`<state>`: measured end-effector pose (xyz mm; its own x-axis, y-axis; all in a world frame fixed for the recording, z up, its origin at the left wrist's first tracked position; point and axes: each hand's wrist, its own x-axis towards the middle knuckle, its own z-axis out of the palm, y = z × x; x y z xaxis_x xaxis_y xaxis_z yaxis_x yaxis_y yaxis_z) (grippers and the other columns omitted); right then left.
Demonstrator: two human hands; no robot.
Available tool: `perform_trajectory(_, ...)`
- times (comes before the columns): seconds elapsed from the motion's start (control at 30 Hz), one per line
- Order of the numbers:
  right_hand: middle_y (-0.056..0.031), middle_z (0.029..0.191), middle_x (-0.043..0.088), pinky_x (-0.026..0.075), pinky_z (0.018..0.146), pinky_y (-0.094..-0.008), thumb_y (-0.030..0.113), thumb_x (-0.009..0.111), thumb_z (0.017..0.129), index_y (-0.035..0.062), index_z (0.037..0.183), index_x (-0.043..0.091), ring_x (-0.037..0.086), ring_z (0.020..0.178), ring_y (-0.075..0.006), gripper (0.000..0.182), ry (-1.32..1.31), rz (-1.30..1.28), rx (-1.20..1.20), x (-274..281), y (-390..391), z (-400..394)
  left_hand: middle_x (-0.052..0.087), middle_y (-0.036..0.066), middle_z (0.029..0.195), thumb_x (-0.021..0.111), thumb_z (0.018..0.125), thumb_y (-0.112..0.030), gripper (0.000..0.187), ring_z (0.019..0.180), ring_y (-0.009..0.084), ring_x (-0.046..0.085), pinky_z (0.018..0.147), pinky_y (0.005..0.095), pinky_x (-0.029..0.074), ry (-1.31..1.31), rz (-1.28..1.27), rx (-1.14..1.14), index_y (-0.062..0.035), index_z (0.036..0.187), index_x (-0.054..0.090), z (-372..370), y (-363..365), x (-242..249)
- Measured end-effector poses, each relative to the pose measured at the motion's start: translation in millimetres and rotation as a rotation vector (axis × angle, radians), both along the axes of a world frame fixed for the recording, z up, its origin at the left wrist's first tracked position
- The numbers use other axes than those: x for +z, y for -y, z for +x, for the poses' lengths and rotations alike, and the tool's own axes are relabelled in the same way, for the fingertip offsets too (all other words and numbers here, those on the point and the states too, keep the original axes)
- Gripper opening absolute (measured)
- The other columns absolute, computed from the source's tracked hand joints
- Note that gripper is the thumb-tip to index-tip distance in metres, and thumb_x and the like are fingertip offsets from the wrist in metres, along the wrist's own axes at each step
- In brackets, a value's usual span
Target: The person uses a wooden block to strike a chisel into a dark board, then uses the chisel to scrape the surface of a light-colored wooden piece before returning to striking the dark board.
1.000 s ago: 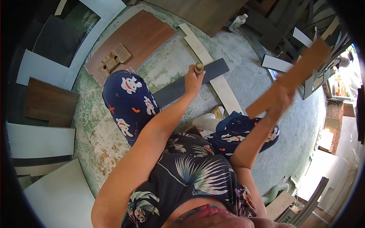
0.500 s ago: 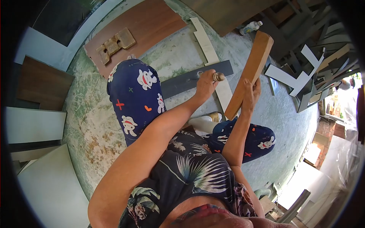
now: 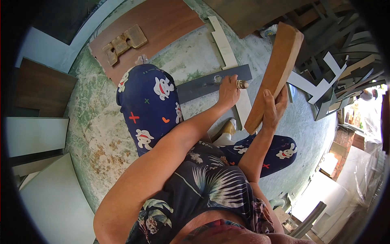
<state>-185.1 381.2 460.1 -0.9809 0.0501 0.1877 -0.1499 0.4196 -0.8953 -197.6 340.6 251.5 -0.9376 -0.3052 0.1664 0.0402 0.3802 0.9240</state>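
Observation:
My left hand (image 3: pixel 230 91) is closed round what looks like a chisel (image 3: pixel 242 84); only its round, banded handle end shows, and its blade is hidden. Under that hand a narrow dark grey board (image 3: pixel 195 88) lies across the floor, with a pale worked spot near my fingers. In my right hand (image 3: pixel 275 109) is a long, thick wooden block (image 3: pixel 276 67), gripped near its lower end and tilted with its far end up and to the right. The block is held apart from the chisel handle.
A notched white strip (image 3: pixel 222 42) runs beneath the grey board. On a brown panel (image 3: pixel 162 24) at the upper left rests a worn wooden piece (image 3: pixel 124 44). Scrap boards (image 3: pixel 325 79) pile up at the right, by a partly hidden bottle (image 3: pixel 269 31). Panels (image 3: pixel 38 136) lean at the left.
The wooden block has shifted right and looks larger, nearer the camera, now covering more of the bottle. My left hand stays at the grey board with the chisel; the whole view has shifted slightly.

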Motion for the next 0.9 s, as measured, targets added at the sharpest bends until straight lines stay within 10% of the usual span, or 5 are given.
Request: perform_trajectory(0.9, -0.0118, 0.098, 0.062, 0.048, 0.081, -0.0324, 0.016, 0.067, 0.075, -0.0034, 0.119, 0.052, 0.059, 0.089, -0.0185, 0.05, 0.18, 0.115, -0.118, -59.4, -57.8, 50.6, 0.052, 0.014, 0.102, 0.073, 0.071, -0.004, 0.037, 0.097, 0.0343, 0.053, 0.081, 0.0436, 0.046, -0.046, 0.106, 0.009, -0.0116, 0.103, 0.056, -24.8, 1.1, -3.7)
